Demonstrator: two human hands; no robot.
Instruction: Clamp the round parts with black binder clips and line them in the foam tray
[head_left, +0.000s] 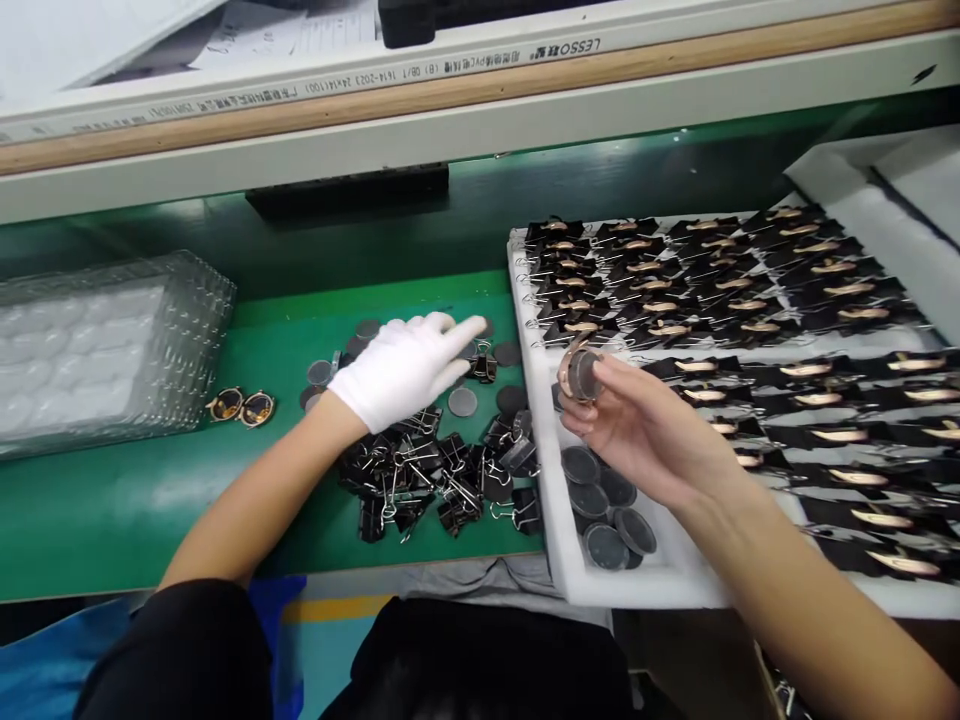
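Note:
My left hand [412, 365], in a white glove, hangs palm down over the green bench with fingers stretched and apart, holding nothing that shows. Close to its fingertips sits a small black binder clip [484, 368], with a dark round disc [463, 402] beside it. A heap of black binder clips [427, 470] with silver wire handles spreads below that hand. Over the left edge of the white foam tray [559, 520], my bare right hand [626, 415] pinches a rose-gold watch case [579, 374] with a dark disc against its face.
Inside the tray stand rows of watch cases clamped by binder clips [840, 400]; loose dark discs [607, 545] lie in its near-left corner. Two watch cases [244, 407] rest on the bench beside stacked clear plastic trays [112, 350]. A shelf edge [480, 105] crosses above the bench.

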